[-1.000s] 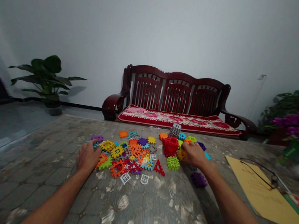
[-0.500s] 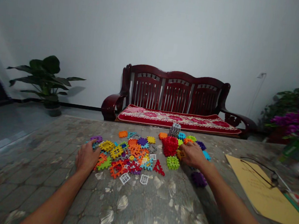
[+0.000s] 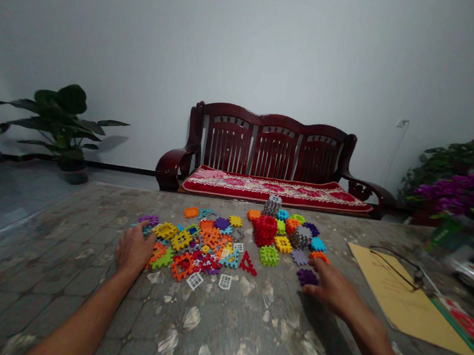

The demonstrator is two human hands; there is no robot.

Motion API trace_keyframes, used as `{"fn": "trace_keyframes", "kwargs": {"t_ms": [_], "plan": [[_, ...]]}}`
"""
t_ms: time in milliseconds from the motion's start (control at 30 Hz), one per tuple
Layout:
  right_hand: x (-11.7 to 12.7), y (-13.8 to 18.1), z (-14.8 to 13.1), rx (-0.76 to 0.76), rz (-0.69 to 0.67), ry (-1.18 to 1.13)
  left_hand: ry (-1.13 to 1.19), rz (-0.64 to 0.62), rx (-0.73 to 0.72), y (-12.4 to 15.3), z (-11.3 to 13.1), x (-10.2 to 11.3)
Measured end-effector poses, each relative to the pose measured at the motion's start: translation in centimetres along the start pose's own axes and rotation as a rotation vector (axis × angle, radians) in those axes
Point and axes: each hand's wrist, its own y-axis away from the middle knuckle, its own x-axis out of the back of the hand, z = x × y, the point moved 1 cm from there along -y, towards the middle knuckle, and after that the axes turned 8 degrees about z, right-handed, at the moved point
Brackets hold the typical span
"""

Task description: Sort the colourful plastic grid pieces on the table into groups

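My left hand [image 3: 134, 250] lies at the left edge of a loose heap of coloured plastic interlocking tiles, fingers apart, beside an orange tile [image 3: 156, 254] and below a purple tile [image 3: 149, 219]. My right hand [image 3: 335, 287] is open at the near right, thumb and fingers spread around the near side of a stack of dark purple tiles [image 3: 306, 277]. Its fingertips partly cover an orange tile [image 3: 320, 257]; whether they touch it I cannot tell. Left of that hand are a red stack [image 3: 265, 231], a lime green stack [image 3: 269, 256], a yellow stack [image 3: 283, 244] and grey-violet tiles [image 3: 299, 257].
White window-shaped pieces [image 3: 225, 282] lie before the heap, near a red triangular piece [image 3: 248, 263]. On the right a yellow envelope-like sheet [image 3: 410, 303] carries eyeglasses [image 3: 419, 276]. Purple flowers [image 3: 460, 189] stand beyond. A wooden bench [image 3: 274, 147] is behind the table.
My right hand has moved from the yellow stack toward me and right, to the purple stack, and its fingers have spread. The left hand stays by the heap. The view has turned slightly right.
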Motion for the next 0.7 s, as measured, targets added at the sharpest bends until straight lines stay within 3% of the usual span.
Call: {"fn": "trace_keyframes", "kwargs": {"t_ms": [233,700], "plan": [[-2.1,0.1,0.5,-0.103,-0.029,0.042,0.009,0.0,-0.019,0.1,0.1,0.2],[-2.9,-1.8,-2.2,0.03,-0.035,0.017,0.011,-0.028,0.01,0.2,0.5,0.6]]}}
